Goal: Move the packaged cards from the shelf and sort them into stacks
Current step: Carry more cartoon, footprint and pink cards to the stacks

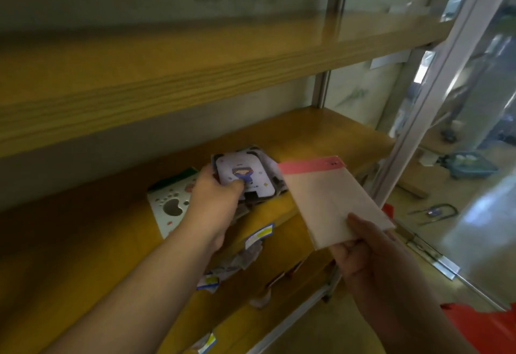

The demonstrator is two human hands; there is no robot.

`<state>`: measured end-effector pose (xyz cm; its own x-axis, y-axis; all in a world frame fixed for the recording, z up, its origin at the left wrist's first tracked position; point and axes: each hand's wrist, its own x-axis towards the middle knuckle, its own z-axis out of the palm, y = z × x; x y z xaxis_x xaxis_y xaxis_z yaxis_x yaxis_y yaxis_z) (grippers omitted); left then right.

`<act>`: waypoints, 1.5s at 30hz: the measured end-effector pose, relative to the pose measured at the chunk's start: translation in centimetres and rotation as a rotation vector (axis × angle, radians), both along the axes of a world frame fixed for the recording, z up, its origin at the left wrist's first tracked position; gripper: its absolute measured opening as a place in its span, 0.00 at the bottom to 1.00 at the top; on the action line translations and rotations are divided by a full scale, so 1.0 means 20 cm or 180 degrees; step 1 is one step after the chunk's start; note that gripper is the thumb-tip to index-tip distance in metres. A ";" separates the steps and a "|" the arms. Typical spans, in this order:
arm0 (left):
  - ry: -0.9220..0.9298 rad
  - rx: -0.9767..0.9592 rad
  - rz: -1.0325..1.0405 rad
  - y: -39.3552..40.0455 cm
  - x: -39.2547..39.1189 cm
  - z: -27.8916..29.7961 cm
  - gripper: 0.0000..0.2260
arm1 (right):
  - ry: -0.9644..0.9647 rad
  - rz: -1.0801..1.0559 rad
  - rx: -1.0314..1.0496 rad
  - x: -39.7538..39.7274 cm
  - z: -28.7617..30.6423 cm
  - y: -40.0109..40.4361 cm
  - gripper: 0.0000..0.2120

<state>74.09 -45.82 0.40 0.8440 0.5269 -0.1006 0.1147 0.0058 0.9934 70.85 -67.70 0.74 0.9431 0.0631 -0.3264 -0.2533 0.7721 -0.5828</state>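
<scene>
My left hand (pixel 213 200) reaches onto the wooden shelf (pixel 321 133) and grips a bundle of packaged cards (pixel 245 175) with a purple cartoon figure on top, thumb pressed on the top card. My right hand (pixel 371 253) holds a pale packaged card stack with a pink top band (pixel 332 200) by its lower corner, tilted, just right of the bundle above the shelf's front edge. A white card with paw prints and a green edge (pixel 170 203) lies flat on the shelf to the left, partly hidden by my left hand.
An upper wooden shelf board (pixel 195 74) hangs over the work area. Price labels (pixel 258 236) and loose packets (pixel 237 264) hang at the lower shelves' front edges. A metal-framed glass door (pixel 435 102) stands to the right, with a basket (pixel 469 168) on the floor beyond.
</scene>
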 end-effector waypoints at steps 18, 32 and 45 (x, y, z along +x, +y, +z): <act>0.1391 0.2840 0.0821 -0.32 0.37 -0.10 0.19 | -0.0546 0.1540 -0.0979 0.86 -0.02 -0.38 0.12; 0.0948 0.2818 0.0782 -0.64 0.39 -0.10 0.21 | -0.3776 0.1129 -0.6060 1.53 -0.17 -0.56 0.29; 0.0955 0.2957 0.0911 -0.65 0.40 -0.08 0.20 | -0.4077 0.1869 -0.6175 1.46 -0.28 -0.49 0.32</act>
<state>82.13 -58.89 -1.23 0.6812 0.6826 0.2645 0.4753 -0.6872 0.5494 100.01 -77.45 -4.92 0.6449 0.7442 0.1741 0.7611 -0.6046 -0.2348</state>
